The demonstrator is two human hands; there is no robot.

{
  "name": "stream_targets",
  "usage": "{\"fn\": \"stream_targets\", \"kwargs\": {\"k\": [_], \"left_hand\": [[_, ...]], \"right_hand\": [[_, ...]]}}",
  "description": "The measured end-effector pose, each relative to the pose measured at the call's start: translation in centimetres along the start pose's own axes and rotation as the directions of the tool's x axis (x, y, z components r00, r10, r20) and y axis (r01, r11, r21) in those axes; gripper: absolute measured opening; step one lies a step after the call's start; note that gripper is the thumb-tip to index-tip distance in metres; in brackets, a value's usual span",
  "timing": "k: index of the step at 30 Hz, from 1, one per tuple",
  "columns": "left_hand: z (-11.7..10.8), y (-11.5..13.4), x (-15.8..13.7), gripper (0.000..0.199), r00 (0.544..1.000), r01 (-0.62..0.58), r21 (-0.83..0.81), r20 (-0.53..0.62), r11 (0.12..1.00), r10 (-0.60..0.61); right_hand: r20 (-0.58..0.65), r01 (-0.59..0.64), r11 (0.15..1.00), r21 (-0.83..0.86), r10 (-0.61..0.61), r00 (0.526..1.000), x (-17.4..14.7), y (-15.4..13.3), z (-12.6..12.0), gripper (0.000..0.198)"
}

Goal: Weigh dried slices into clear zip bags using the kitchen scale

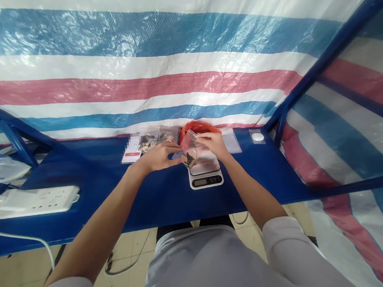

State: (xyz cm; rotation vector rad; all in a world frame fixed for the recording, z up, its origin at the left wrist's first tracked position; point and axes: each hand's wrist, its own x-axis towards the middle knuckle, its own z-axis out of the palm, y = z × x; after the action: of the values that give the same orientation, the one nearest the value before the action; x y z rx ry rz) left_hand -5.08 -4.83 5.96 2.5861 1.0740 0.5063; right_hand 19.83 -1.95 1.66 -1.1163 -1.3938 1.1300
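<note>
My two hands hold a clear plastic bag (189,141) above a white digital scale (206,181). Brownish pieces (190,158) lie in the lower part of the bag. My right hand (214,143) pinches its upper edge. At its lower left side, the fingers of my left hand (164,156) close on the bag near the pieces. Behind the bag sits an open red plastic bag (198,126), its contents mostly hidden. Filled clear bags (148,140) with similar pieces lie left of it, beside a white card (132,150) with a red band.
Right of the scale lie flat clear bags (233,141) and a small packet with a round white item (257,137). A white power strip (34,202) with a cable sits on the blue table (108,167) at left. Blue frame bars (323,55) and striped sheeting (141,85) enclose it.
</note>
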Motion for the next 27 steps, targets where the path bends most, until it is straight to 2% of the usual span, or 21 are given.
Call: {"fn": "stream_targets", "kwargs": {"k": [4,6,8,10,12,14,16,19,23,25,27], "left_hand": [[0.9,0.9,0.6,0.045,0.987,0.115,-0.075,-0.105,0.991,-0.122],[1.8,1.2,1.1,0.045,0.967,0.189,-0.191,-0.136,0.963,-0.216],[3.0,1.3,1.8,0.051,0.923,0.278,-0.357,-0.156,0.892,-0.351],[4.1,1.2,2.5,0.056,0.877,0.288,-0.569,-0.166,0.770,-0.450],[5.0,1.2,3.1,0.060,0.827,0.265,-0.759,-0.138,0.595,-0.545],[5.6,1.2,3.5,0.060,0.778,0.252,-0.871,-0.078,0.423,-0.624],[5.7,1.4,3.8,0.057,0.735,0.261,-0.916,-0.016,0.304,-0.678],[5.6,1.4,4.0,0.052,0.700,0.293,-0.930,0.049,0.224,-0.712],[5.2,1.1,4.0,0.041,0.698,0.320,-0.932,0.109,0.172,-0.708],[4.9,0.9,3.9,0.037,0.703,0.324,-0.935,0.136,0.144,-0.698],[4.7,0.7,3.8,0.035,0.711,0.324,-0.939,0.161,0.116,-0.684]], "right_hand": [[0.016,-0.001,1.000,0.031,0.000,1.000,-0.2,0.3,0.2,0.025],[0.019,0.025,0.999,-0.023,-0.025,0.999,-0.3,0.3,0.6,0.026],[0.026,0.054,0.995,-0.080,-0.052,0.998,-0.5,0.3,1.0,0.027],[0.049,0.073,0.991,-0.108,-0.068,0.996,-0.7,0.2,1.4,0.029],[0.065,0.101,0.987,-0.125,-0.094,0.993,-0.9,0.1,1.6,0.027],[0.075,0.140,0.978,-0.157,-0.130,0.989,-1.1,0.1,1.8,0.024],[0.097,0.153,0.972,-0.179,-0.137,0.986,-1.3,0.1,1.9,0.022],[0.141,0.115,0.968,-0.225,-0.084,0.986,-1.5,0.1,2.0,0.020],[0.154,0.143,0.942,-0.304,-0.099,0.983,-1.8,-0.2,1.9,0.018],[0.153,0.148,0.946,-0.287,-0.108,0.982,-1.8,-0.4,1.8,0.020],[0.151,0.099,0.965,-0.241,-0.063,0.987,-1.6,-0.5,1.7,0.025]]}}
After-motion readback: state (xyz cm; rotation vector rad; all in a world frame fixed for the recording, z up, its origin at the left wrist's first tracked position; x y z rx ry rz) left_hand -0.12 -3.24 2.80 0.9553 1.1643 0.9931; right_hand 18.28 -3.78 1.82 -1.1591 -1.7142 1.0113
